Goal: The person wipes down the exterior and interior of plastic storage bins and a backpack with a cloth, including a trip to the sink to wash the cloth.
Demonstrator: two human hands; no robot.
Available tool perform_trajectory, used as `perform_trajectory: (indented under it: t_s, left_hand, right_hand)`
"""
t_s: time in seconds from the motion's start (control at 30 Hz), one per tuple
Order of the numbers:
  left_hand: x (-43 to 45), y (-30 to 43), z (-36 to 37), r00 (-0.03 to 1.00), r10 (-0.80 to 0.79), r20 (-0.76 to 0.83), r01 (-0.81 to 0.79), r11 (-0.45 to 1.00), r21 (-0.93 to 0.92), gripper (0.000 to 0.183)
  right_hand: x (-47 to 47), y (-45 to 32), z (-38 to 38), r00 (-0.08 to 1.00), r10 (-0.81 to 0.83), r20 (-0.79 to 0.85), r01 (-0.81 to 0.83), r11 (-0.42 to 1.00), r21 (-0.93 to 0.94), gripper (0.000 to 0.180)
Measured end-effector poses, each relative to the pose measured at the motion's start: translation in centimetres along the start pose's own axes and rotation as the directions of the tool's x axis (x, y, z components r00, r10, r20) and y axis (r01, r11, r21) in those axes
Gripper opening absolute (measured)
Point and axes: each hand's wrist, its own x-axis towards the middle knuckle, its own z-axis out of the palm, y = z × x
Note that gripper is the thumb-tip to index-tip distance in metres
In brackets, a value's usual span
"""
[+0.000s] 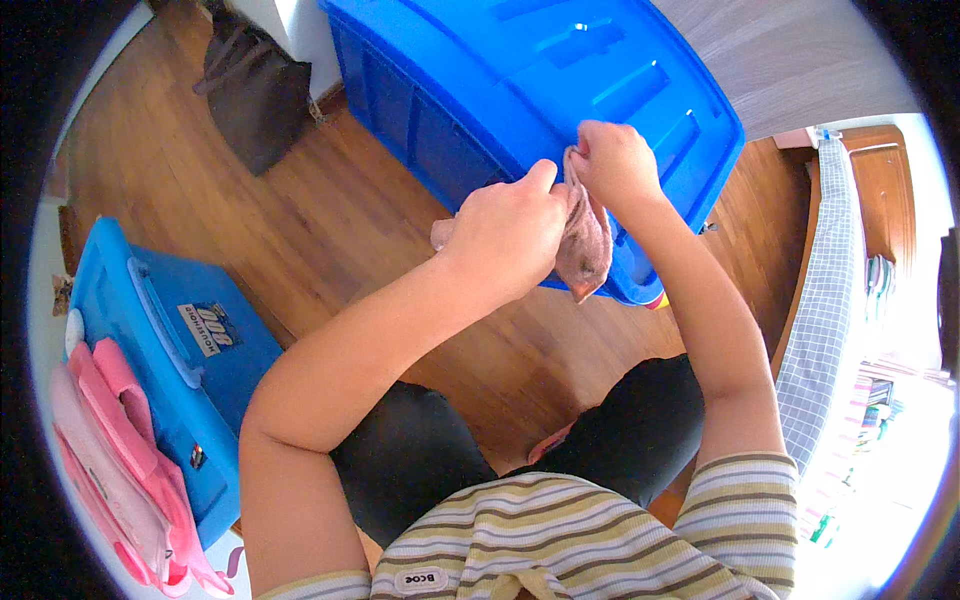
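A soft pink fabric piece, which looks like a sock, is stretched between my two hands. My left hand grips it with the fingers curled, their tips hidden behind the hand. Just right of it and farther from my body, my right hand pinches the upper edge of the fabric. One end hangs down in a point, and another pale pink bit pokes out left of my left hand. Both hands are above the near edge of a large blue plastic storage bin's lid.
A lighter blue storage box stands at the left with a pink bag on top. A dark bag rests on the wooden floor. At the right is a bed with grey checked bedding. My bent knees are below.
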Motion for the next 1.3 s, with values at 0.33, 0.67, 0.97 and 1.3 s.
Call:
perform_trajectory:
  t_s: [0.33, 0.67, 0.97, 1.3]
  left_hand:
    - [0.5, 0.1, -0.4, 1.000, 0.000, -0.017, 0.000, 1.000, 0.017, 0.017]
    - [0.5, 0.1, -0.4, 1.000, -0.015, -0.024, 0.016, 1.000, 0.019, 0.015]
    - [-0.1, 0.1, -0.4, 0.998, -0.058, 0.006, 0.058, 0.996, 0.063, 0.025]
    - [0.2, 0.6, -0.1, 0.999, -0.030, -0.029, 0.031, 0.998, 0.052, 0.023]
  right_hand:
    - [1.0, -0.8, -0.1, 0.996, -0.025, -0.081, 0.022, 0.999, -0.033, 0.013]
    - [-0.9, 0.3, 0.3, 0.998, 0.024, -0.053, -0.023, 1.000, 0.013, 0.014]
    - [-3.9, 2.1, 0.4, 0.998, 0.023, 0.054, -0.023, 1.000, -0.007, 0.013]
    - [1.0, -0.1, 0.3, 0.999, 0.003, -0.054, -0.001, 1.000, 0.025, 0.015]
